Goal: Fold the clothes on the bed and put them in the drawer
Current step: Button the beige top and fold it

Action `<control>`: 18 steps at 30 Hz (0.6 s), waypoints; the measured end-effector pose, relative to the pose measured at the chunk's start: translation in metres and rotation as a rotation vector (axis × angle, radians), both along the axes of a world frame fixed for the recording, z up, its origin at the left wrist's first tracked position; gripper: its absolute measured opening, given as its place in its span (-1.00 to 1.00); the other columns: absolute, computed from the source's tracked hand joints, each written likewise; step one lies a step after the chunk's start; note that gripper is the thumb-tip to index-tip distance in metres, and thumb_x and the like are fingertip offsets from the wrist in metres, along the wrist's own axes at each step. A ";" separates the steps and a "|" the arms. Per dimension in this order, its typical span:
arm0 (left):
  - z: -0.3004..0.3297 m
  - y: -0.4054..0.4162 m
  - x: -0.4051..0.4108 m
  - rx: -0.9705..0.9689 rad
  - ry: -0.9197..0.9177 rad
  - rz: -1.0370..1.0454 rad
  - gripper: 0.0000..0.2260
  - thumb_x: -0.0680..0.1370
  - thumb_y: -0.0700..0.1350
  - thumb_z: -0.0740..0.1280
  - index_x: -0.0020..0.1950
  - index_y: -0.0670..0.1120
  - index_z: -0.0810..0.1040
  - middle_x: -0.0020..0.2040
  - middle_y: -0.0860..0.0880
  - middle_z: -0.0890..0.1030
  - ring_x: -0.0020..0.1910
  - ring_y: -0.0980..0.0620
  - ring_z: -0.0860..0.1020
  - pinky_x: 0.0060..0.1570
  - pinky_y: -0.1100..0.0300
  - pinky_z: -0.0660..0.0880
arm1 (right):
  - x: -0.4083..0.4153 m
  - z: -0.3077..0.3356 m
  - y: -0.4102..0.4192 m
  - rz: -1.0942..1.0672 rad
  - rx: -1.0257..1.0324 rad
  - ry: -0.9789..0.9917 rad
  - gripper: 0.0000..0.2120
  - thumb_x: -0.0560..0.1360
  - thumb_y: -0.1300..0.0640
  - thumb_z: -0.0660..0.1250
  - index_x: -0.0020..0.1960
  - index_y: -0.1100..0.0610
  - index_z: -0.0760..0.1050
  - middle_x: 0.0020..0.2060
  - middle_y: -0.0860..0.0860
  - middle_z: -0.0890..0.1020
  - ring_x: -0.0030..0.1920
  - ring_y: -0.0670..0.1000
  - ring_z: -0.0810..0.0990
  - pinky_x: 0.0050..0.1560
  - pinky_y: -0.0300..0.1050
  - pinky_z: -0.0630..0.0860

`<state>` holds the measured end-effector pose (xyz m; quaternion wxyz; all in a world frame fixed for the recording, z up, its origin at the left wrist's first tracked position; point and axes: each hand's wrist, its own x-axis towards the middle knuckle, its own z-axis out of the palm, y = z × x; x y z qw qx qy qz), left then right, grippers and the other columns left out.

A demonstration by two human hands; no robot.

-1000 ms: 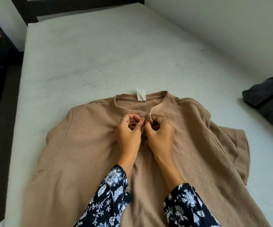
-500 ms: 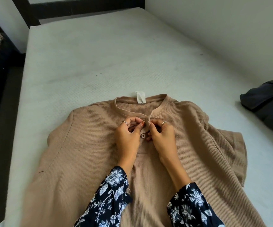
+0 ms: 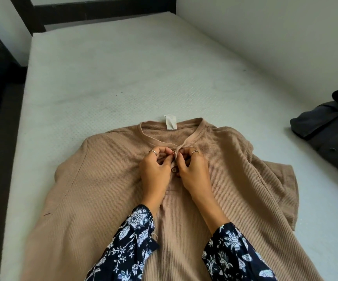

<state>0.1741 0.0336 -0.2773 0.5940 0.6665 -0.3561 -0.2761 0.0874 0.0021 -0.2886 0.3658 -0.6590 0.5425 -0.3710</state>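
A tan ribbed henley shirt (image 3: 184,199) lies face up and spread flat on the bare white mattress (image 3: 123,78), its neckline pointing away from the person and its long axis running from the collar back toward their body. Both hands meet at the button placket just below the collar: the left hand (image 3: 156,171) has its fingers curled in, pinching the left edge of the placket, and the right hand (image 3: 192,171) does the same on the right edge, thumb and fingertips bunched on the cloth. One button (image 3: 174,169) shows between the two hands; whether it is through its hole I cannot tell, and the fingertips themselves are hidden behind the knuckles. Neither hand is nearer, since the placket sits squarely between them. A white neck label (image 3: 170,122) sticks up beyond the collar. The shirt's hem runs off the bottom edge, and its left sleeve cannot be made out. A dark folded garment (image 3: 330,136) lies well to the right of the shirt, partly cut off. No drawer is in view.
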 end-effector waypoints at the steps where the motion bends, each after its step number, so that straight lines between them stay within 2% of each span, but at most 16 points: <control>1: 0.000 0.000 0.000 0.002 -0.004 0.001 -0.74 0.47 -0.35 0.38 -0.23 0.03 0.54 -0.22 0.06 0.64 -0.22 0.19 0.62 -0.15 0.33 0.53 | 0.000 0.000 0.000 0.003 0.006 -0.002 -0.74 0.49 -0.09 0.19 -0.04 0.06 0.54 -0.19 0.06 0.62 -0.19 0.07 0.61 -0.10 0.15 0.58; 3: -0.001 0.000 0.000 0.012 -0.014 -0.002 -0.74 0.47 -0.35 0.38 -0.22 0.02 0.54 -0.21 0.05 0.64 -0.21 0.17 0.62 -0.13 0.29 0.55 | 0.000 0.000 0.000 0.005 0.013 0.000 -0.76 0.50 -0.08 0.20 -0.04 0.06 0.53 -0.19 0.06 0.62 -0.19 0.06 0.61 -0.11 0.14 0.58; 7: 0.001 0.001 -0.001 0.011 -0.035 0.000 -0.77 0.50 -0.32 0.36 -0.19 0.02 0.54 -0.21 0.04 0.65 -0.23 0.21 0.62 -0.18 0.31 0.56 | -0.002 0.003 0.001 0.003 -0.009 0.068 -0.87 0.56 0.07 0.27 0.01 0.11 0.51 -0.10 0.05 0.58 -0.13 0.03 0.58 -0.04 0.09 0.55; 11: 0.007 0.002 -0.004 -0.017 0.009 -0.014 -0.93 0.49 -0.10 0.43 -0.14 -0.03 0.56 -0.20 0.04 0.66 -0.23 0.18 0.64 -0.23 0.32 0.55 | 0.000 0.006 0.008 -0.002 -0.099 0.155 -0.83 0.60 0.08 0.23 0.06 0.17 0.48 -0.01 0.03 0.51 -0.10 0.00 0.52 -0.07 -0.08 0.47; 13: 0.009 0.000 -0.005 0.007 0.023 -0.026 -0.84 0.43 -0.07 0.50 -0.13 -0.05 0.54 -0.20 0.05 0.66 -0.24 0.19 0.63 -0.25 0.37 0.53 | 0.001 0.005 0.012 -0.021 -0.157 0.192 -0.82 0.61 0.11 0.19 0.09 0.20 0.47 0.03 0.04 0.49 -0.10 0.02 0.50 -0.13 -0.12 0.42; 16: 0.012 -0.006 -0.005 0.085 0.024 0.001 -0.78 0.39 -0.14 0.53 -0.17 -0.02 0.49 -0.22 0.04 0.63 -0.27 0.19 0.60 -0.31 0.46 0.46 | 0.003 0.002 0.015 -0.042 -0.203 0.225 -0.84 0.61 0.17 0.19 0.09 0.23 0.46 0.04 0.08 0.47 -0.12 0.08 0.49 -0.17 -0.09 0.39; 18: 0.012 -0.009 -0.006 0.125 0.048 0.048 -0.78 0.39 -0.17 0.53 -0.20 -0.03 0.48 -0.25 0.02 0.63 -0.29 0.16 0.60 -0.33 0.43 0.46 | 0.004 0.001 0.015 -0.042 -0.228 0.236 -0.85 0.61 0.18 0.19 0.08 0.25 0.46 0.02 0.09 0.47 -0.15 0.08 0.48 -0.21 -0.15 0.34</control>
